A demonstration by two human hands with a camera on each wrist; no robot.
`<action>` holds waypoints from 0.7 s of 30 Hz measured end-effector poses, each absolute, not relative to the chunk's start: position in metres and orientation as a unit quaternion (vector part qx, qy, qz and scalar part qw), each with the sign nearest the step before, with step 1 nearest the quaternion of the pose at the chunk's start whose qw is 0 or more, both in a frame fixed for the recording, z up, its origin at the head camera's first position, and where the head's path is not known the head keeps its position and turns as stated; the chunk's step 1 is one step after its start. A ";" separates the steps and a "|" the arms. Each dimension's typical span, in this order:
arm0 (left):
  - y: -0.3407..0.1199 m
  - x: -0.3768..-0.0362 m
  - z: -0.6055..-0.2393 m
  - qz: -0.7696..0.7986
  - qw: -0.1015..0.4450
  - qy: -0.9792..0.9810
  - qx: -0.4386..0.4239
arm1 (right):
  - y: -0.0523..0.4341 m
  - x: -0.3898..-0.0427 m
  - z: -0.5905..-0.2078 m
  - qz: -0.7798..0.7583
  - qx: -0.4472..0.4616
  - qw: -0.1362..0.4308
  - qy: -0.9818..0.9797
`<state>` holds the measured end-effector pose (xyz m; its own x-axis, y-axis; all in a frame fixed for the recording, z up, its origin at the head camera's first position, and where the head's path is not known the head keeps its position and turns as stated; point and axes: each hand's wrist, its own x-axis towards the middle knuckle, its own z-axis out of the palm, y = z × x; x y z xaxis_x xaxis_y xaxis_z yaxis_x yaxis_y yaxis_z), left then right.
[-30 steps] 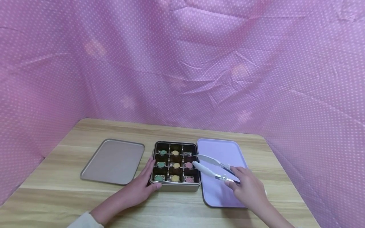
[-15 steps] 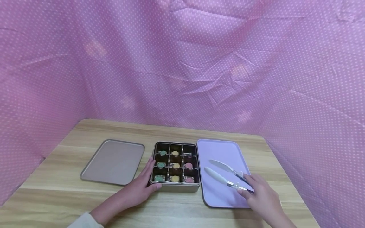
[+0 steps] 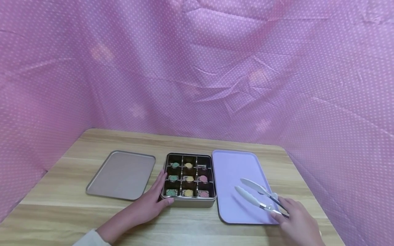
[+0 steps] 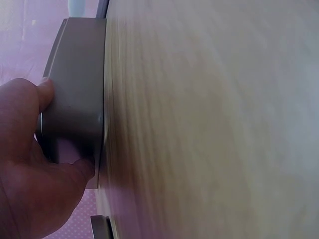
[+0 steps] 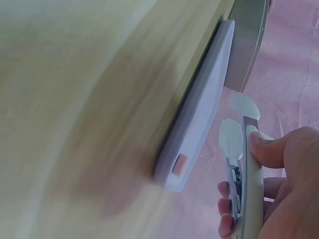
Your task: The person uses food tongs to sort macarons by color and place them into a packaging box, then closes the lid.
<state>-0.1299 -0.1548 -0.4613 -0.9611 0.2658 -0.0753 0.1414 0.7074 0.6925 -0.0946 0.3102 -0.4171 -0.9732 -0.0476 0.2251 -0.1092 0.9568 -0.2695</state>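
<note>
A brown tin box (image 3: 193, 202) with a divided insert stands mid-table. Small round cookie-like pieces lie in its compartments: green ones (image 3: 173, 178) at left, yellow ones (image 3: 188, 193) in the middle, pink ones (image 3: 203, 178) at right. The back right compartment shows no round piece. My left hand (image 3: 151, 201) holds the tin's front left corner, thumb on the front, fingers along the left side. My right hand (image 3: 299, 218) grips white-tipped tongs (image 3: 250, 196) over the lilac tray (image 3: 229, 171); their tips are apart with nothing between. A pinkish piece (image 5: 180, 164) lies at the tray's near end.
A flat brown lid (image 3: 123, 175) lies on the wooden table (image 3: 184, 225) to the left of the tin. The tray's left edge runs close beside the tin. Pink dotted cloth (image 3: 197, 75) hangs behind the table and along both sides.
My right hand has drawn the tongs from the tin's right edge back over the tray, rightward and towards me. My left hand and the tin have stayed in place.
</note>
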 end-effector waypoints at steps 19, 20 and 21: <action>-0.155 -0.129 -0.458 0.366 0.086 0.920 0.113 | 0.347 -0.098 -0.422 0.120 -0.073 0.021 -0.990; -0.155 -0.130 -0.458 0.367 0.086 0.919 0.113 | 0.348 -0.098 -0.422 0.118 -0.073 0.025 -0.990; -0.155 -0.130 -0.459 0.367 0.086 0.920 0.112 | 0.349 -0.098 -0.423 0.115 -0.074 0.029 -0.990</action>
